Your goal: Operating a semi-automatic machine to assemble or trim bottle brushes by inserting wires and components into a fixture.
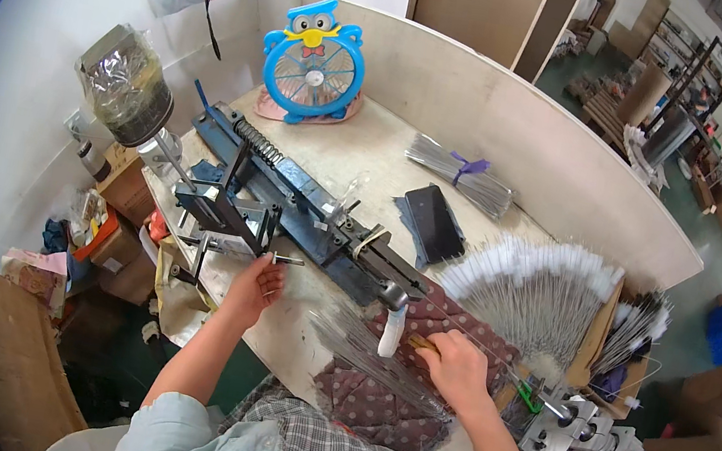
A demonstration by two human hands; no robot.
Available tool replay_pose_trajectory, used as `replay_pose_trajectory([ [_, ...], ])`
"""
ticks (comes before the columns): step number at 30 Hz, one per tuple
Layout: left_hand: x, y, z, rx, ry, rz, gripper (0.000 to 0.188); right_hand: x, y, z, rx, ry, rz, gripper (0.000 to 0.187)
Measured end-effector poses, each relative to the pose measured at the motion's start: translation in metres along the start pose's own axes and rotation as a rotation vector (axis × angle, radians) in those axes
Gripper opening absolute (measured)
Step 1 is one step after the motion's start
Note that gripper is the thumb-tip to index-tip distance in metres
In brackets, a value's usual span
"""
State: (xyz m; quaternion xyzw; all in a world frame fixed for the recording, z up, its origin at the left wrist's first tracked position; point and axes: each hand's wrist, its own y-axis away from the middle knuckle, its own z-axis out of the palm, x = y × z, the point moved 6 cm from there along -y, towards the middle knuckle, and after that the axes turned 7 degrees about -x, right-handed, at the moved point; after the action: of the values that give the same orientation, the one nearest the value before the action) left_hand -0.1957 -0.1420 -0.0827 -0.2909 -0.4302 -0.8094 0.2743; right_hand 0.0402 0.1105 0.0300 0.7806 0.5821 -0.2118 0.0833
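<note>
My left hand (256,288) is closed with curled fingers at the metal crossbar (290,261) of a black-framed bench machine (230,214). Its thumb side meets the bar. Farther right, my right hand (458,371) pinches a small yellowish-brown piece (424,342), whose kind I cannot make out. Between the hands, a white-wrapped handle (392,332) hangs from the machine's round metal end. Thin metal wires (361,346) lie loosely on the table and a brown dotted cloth (357,399), beside my right forearm.
A large fan of white-tipped wire brushes (542,278) lies at the right. Beyond the machine are a phone (433,222), a purple-tied wire bundle (489,192) and a blue cartoon fan (313,76). A metal clamp device (583,431) and green-handled tool (529,397) sit near my right forearm.
</note>
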Motion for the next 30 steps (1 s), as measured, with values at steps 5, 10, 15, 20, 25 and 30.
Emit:
replay_pose_trajectory([
  [5, 0.003, 0.001, -0.001, 0.013, -0.025, 0.041, 0.018, -0.003, 0.0, -0.007, -0.024, -0.043, 0.016, 0.019],
  [10, 0.005, 0.003, 0.007, 0.076, -0.044, 0.111, 0.015, -0.005, 0.012, -0.034, -0.046, -0.157, 0.033, 0.019],
  [15, -0.007, 0.023, 0.036, 0.042, -0.123, 0.313, 0.014, 0.007, 0.014, -0.078, 0.069, -0.241, 0.079, 0.019],
  [20, -0.073, 0.074, 0.19, -0.456, -0.303, 0.127, 0.014, 0.045, 0.017, -0.077, 0.054, -0.461, 0.318, 0.018],
  [25, -0.105, 0.071, 0.24, -0.626, -0.19, 0.088, 0.016, 0.048, 0.025, -0.077, 0.076, -0.548, 0.26, 0.02],
  [30, -0.111, 0.068, 0.25, -0.663, -0.323, 0.171, 0.014, 0.063, 0.032, -0.063, 0.011, -0.858, 0.335, 0.02],
])
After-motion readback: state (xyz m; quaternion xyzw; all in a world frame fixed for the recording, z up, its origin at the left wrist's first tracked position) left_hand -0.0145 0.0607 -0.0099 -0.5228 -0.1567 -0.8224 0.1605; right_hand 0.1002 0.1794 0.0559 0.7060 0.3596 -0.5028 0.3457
